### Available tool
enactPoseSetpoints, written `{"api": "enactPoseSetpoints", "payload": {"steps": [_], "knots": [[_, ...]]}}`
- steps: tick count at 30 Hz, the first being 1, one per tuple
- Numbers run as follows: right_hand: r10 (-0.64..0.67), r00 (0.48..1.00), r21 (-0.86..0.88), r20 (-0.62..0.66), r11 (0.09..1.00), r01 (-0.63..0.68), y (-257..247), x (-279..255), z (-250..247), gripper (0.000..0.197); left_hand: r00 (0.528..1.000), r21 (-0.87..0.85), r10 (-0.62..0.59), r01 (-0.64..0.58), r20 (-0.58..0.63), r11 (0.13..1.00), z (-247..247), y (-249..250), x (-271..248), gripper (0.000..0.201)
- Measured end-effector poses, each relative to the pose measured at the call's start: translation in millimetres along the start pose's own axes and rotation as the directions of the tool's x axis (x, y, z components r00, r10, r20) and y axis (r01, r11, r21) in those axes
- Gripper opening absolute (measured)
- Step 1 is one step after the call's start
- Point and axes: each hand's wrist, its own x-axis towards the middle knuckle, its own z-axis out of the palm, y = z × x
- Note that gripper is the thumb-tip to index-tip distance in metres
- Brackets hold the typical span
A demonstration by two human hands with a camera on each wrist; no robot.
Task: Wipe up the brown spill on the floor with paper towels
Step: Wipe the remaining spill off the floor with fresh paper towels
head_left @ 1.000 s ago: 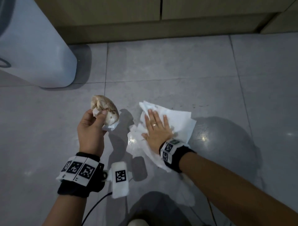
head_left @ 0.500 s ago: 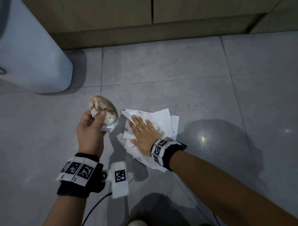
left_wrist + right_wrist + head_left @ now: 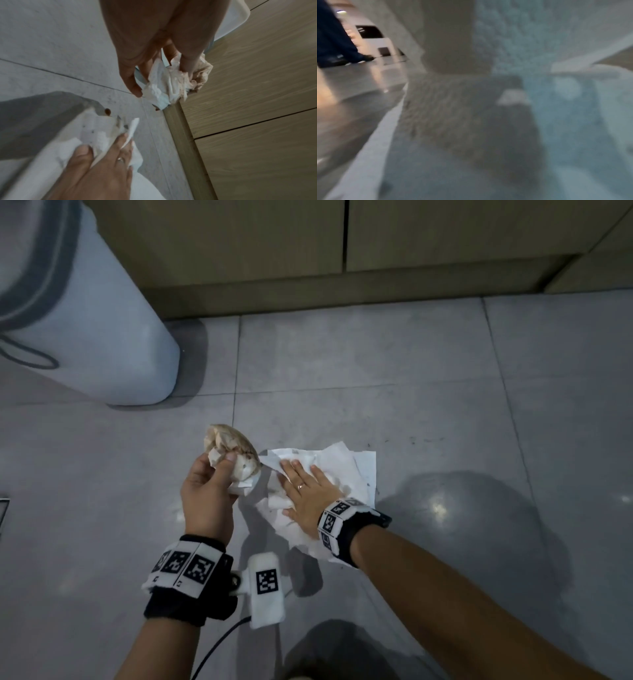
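Observation:
My left hand (image 3: 209,484) is raised off the floor and grips a crumpled, brown-stained wad of paper towel (image 3: 234,453), also seen in the left wrist view as the wad (image 3: 173,82). My right hand (image 3: 305,491) lies flat, fingers straight, pressing white paper towels (image 3: 339,470) onto the grey tile floor. In the left wrist view the right hand (image 3: 102,162) sits on the towels (image 3: 96,129), which carry brown marks, and a small brown drop (image 3: 107,111) lies on the tile by their edge. The right wrist view is blurred, close to the towel.
A pale blue bin (image 3: 85,337) stands on the floor at the left. Wooden cabinet fronts with a kickboard (image 3: 342,289) run along the far side. A dark-trousered leg and shoe (image 3: 342,56) show in the right wrist view.
My right hand has slid the towels leftward across the floor, toward my left hand, bunching them. The left hand has kept the stained wad raised in about the same place.

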Motion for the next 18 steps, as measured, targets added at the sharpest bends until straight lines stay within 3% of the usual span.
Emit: {"api": "enactPoseSetpoints", "payload": {"steps": [4,8,14,18], "knots": [[0.09,0.989,0.03,-0.115,0.996,-0.087,-1.2,2.8,-7.1,0.063,0.999,-0.028,0.031,-0.03,0.041,0.999,4.3,5.8,-2.5,0.016],[0.018,0.997,-0.038,-0.076,0.999,-0.021,0.1,5.0,0.7,0.062,0.999,-0.028,0.031,-0.03,0.033,0.999,-6.1,5.0,-1.4,0.017],[0.05,0.996,0.055,-0.08,0.997,-0.046,-5.2,9.6,-5.4,0.061,1.0,-0.045,-0.005,0.005,-0.003,0.999,-18.8,1.3,10.6,0.018],[-0.083,0.991,-0.003,-0.102,0.997,0.083,-19.8,24.5,-15.0,0.06,0.997,-0.105,-0.037,0.044,0.068,0.993,-18.5,-6.1,13.7,0.017]]}}
